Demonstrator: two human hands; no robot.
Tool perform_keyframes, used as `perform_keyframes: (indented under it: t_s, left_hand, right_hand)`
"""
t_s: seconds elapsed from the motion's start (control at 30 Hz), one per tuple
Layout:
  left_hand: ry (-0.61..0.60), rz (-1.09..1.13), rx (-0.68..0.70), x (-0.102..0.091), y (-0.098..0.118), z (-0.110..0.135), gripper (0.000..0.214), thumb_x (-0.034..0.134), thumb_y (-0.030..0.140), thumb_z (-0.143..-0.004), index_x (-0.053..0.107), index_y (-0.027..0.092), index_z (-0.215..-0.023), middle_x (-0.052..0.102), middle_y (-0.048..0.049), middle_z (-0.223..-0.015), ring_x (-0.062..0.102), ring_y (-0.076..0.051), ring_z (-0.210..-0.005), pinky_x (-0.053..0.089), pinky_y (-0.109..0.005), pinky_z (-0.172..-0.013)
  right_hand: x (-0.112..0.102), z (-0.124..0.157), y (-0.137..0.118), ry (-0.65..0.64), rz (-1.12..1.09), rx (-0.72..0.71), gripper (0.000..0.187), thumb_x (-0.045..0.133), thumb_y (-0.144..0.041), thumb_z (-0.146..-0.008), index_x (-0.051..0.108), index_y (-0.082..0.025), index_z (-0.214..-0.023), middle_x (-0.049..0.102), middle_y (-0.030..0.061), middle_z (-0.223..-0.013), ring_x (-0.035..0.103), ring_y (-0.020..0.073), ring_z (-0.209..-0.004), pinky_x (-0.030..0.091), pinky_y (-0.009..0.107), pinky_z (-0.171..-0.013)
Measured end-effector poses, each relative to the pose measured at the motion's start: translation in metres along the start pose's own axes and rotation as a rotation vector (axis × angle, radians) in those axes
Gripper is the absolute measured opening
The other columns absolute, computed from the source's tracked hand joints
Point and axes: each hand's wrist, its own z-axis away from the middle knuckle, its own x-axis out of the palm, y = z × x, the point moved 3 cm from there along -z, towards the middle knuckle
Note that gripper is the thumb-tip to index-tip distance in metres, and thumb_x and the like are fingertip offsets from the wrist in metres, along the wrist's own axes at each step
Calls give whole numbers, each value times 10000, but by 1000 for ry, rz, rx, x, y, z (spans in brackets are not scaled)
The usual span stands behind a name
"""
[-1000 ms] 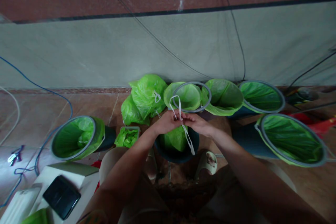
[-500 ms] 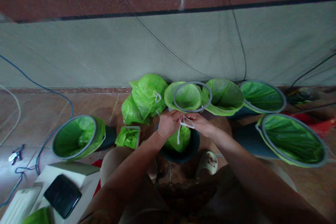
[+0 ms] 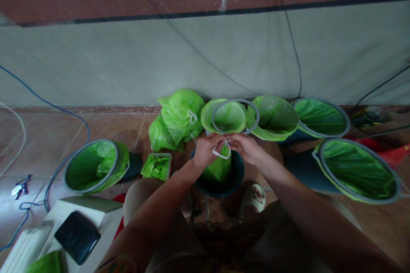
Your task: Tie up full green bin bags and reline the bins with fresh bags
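Note:
Between my knees stands a dark blue bin (image 3: 236, 181) with a gathered green plastic bag (image 3: 218, 168) inside it. A white drawstring (image 3: 223, 154) hangs in a loop from the bag's bunched top. My left hand (image 3: 207, 148) pinches the drawstring from the left, above the bin. From the right, my right hand (image 3: 245, 146) has its fingers closed on the same drawstring. The fingertips of both hands meet close together, and the exact knot or crossing there is too small to make out.
Tied green bags (image 3: 182, 115) lean by the wall. A loose grey ring (image 3: 235, 132) rests over a green-lined bin. Other lined bins, such as one at right (image 3: 357, 170) and one at left (image 3: 91, 166), surround me. A small tub (image 3: 156, 165) holds green plastic. A phone (image 3: 77, 237) lies on a white box.
Both hands have drawn slightly closer together at the bag's top. The drawstring's hanging end and side loop have become one loop drooping below the fingers.

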Motion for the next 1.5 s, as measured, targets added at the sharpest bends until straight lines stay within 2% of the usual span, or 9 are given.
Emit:
perform_keyframes:
  t_s: [0.23,0.4,0.57,0.67,0.77,0.9,1.03,1.27,1.5]
  left_hand:
    - [-31,14,10,-2,-4,-2,211,524,264,-970,722,192,-973,719,-51,-896,671,-147,-783,505,-251,-728]
    - [-90,-46,0,-2,0,-3,189,519,231,-965,703,188,-958,704,-50,-892,672,-156,-809,502,-255,-740]
    - [-123,-192,-47,-4,-5,0,196,502,206,-965,684,177,-898,688,-59,-862,662,-174,-804,491,-269,-719]
    - [-62,-180,-83,-4,-9,0,176,523,192,-955,682,179,-879,693,-52,-859,660,-162,-795,486,-261,-730]
    - [-14,-188,-127,0,-9,0,167,545,193,-945,685,183,-854,704,-51,-861,666,-164,-808,486,-264,-743]
    - [-13,-223,-183,5,-5,0,171,541,192,-943,694,177,-867,707,-57,-863,670,-174,-807,483,-267,-725]
    - [-37,-223,-189,6,-1,3,183,522,212,-957,702,193,-933,695,-52,-872,656,-162,-783,472,-255,-700]
    - [-162,-265,-104,9,6,8,197,504,231,-961,698,205,-936,684,-65,-880,645,-181,-805,465,-267,-693]
    - [-283,-315,-181,15,6,9,194,523,252,-941,700,209,-875,701,-71,-841,647,-195,-733,450,-272,-643]
  right_hand:
    - [-3,4,-15,-38,126,40,282,809,-435,-651,765,-200,-799,761,48,-876,663,169,-869,513,267,-767]
    - [-6,7,-25,23,317,-21,392,823,-554,-613,740,-187,-726,744,49,-767,672,177,-780,519,300,-756]
    - [-27,-1,-36,287,547,-139,502,779,-635,-626,584,-183,-527,570,2,-508,496,109,-486,432,269,-533]
    - [-41,-3,-40,498,545,-228,494,680,-678,-701,587,-198,-635,572,5,-559,505,132,-501,439,282,-523]
    - [-39,2,-40,658,785,-416,448,600,-644,-777,630,-197,-785,651,50,-717,567,175,-603,484,329,-623]
    - [-12,7,-14,381,1115,-518,373,520,-543,-870,646,-222,-726,689,79,-800,626,222,-745,483,354,-741]
    - [0,2,12,158,905,-342,444,520,-596,-869,614,-234,-631,631,33,-633,620,214,-722,467,313,-663]
    - [-1,-1,12,96,394,-139,499,736,-683,-627,629,-198,-672,590,-4,-613,465,120,-532,369,273,-520]
    - [-19,-12,21,160,656,-187,463,662,-655,-694,587,-219,-554,498,-22,-473,434,121,-483,321,262,-486]
